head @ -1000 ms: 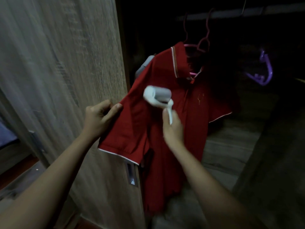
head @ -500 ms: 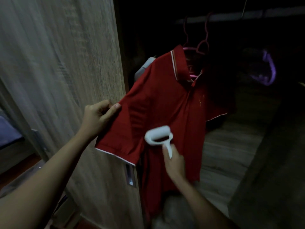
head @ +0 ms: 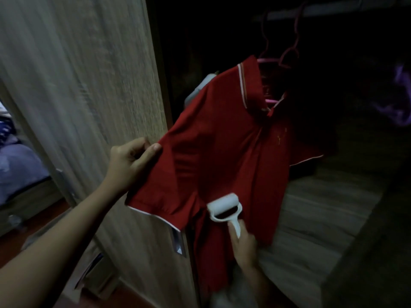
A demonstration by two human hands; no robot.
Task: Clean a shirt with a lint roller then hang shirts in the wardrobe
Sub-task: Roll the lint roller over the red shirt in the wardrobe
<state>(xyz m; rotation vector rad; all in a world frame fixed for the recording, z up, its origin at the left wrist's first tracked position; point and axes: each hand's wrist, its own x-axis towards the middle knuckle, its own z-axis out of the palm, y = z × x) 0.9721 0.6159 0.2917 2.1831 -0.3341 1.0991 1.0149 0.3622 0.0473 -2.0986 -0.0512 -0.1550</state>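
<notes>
A red polo shirt (head: 226, 143) with white trim hangs on a pink hanger (head: 270, 61) from the rail inside the dark wardrobe. My left hand (head: 131, 163) pinches the shirt's left sleeve and holds it stretched out to the side. My right hand (head: 243, 245) grips the handle of a white lint roller (head: 224, 206). The roller head lies against the shirt's front, low down, just below the sleeve hem.
The wooden wardrobe door (head: 89, 85) stands open on the left, with a metal handle (head: 178, 243) at its edge. A purple hanger (head: 400, 101) hangs at the right. A wooden shelf (head: 322, 218) runs below the shirt. A bed with blue bedding (head: 15, 165) shows at far left.
My right hand has drawn the lint roller down the shirt front, from chest height to below the sleeve hem. My left hand has kept its hold on the sleeve.
</notes>
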